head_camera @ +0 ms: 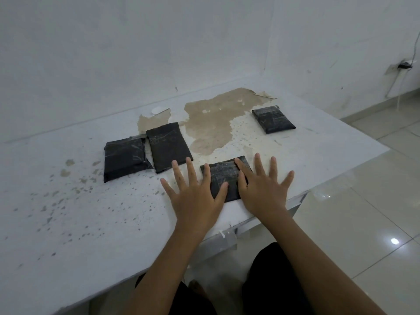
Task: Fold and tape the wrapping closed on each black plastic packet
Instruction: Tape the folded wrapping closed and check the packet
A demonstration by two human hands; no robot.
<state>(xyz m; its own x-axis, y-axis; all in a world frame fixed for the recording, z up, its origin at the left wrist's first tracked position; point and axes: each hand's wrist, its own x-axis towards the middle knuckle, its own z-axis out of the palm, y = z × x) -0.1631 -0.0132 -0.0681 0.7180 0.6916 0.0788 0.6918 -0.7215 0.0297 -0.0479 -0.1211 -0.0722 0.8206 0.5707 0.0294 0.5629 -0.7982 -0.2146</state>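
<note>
Pressing spread fingers (pixel 205 172) flat on the nearest packet (pixel 223 178); I judge all four packets wrapped, nearly finished.

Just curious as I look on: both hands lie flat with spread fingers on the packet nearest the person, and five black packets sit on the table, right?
Not quite: the head view shows four packets, not five. The left hand and right hand do lie flat with spread fingers on the nearest packet on the table.

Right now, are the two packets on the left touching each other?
Touching. The head view shows the left packet and the taller packet beside it meeting along their facing edges, with no table visible between them near the bottom.
</note>
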